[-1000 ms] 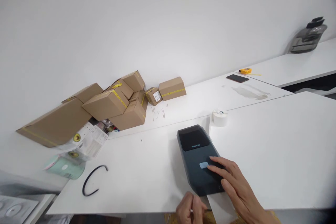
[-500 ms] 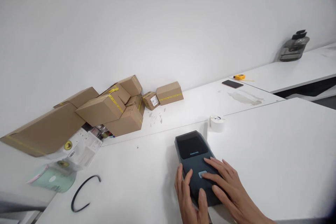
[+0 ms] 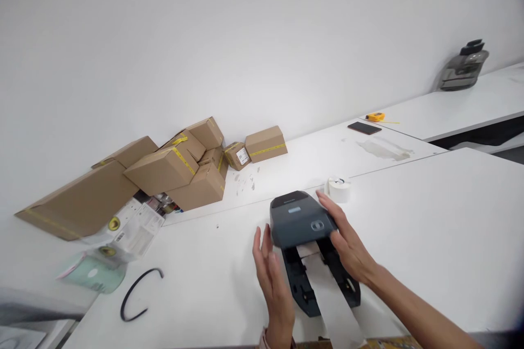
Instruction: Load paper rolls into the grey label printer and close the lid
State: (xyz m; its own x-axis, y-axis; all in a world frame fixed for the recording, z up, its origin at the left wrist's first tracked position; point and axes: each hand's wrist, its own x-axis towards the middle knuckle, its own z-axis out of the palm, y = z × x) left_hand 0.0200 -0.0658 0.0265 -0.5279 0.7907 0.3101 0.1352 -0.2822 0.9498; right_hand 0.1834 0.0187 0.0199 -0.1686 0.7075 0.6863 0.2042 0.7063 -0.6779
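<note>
From my end of the feed I count two hands on one dark printer [image 3: 298, 237], which sits at the near edge of the bench [image 3: 429, 229], with its one lid [image 3: 297, 221] tipped up above the base. The right hand [image 3: 347, 242] is curled round the lid's right side, thumb by the near corner; the left hand [image 3: 273, 283] stands open along its left side, and I can't tell whether its fingers press on it. One white strip [image 3: 329, 294] runs out of the base toward me and over the near edge, its end cut off by the frame. One white roll [image 3: 339, 191] stands just beyond the right fingertips. Toward the near left corner lies one black curved band [image 3: 133, 294]; one mint pouch [image 3: 98, 272] sits at the left edge, partly under clear packaging whose layers I can't separate. Along the far edge, left side, I make out about nine cardboard boxes [image 3: 161, 172], though they overlap enough to hide some; the small items [image 3: 161, 203] beneath them are too jumbled to name. Farther right along that edge are one phone [image 3: 364, 128] and one yellow tape measure [image 3: 375, 116], then one tinted bottle [image 3: 464, 68] at the far right, its contents hard to read.
</note>
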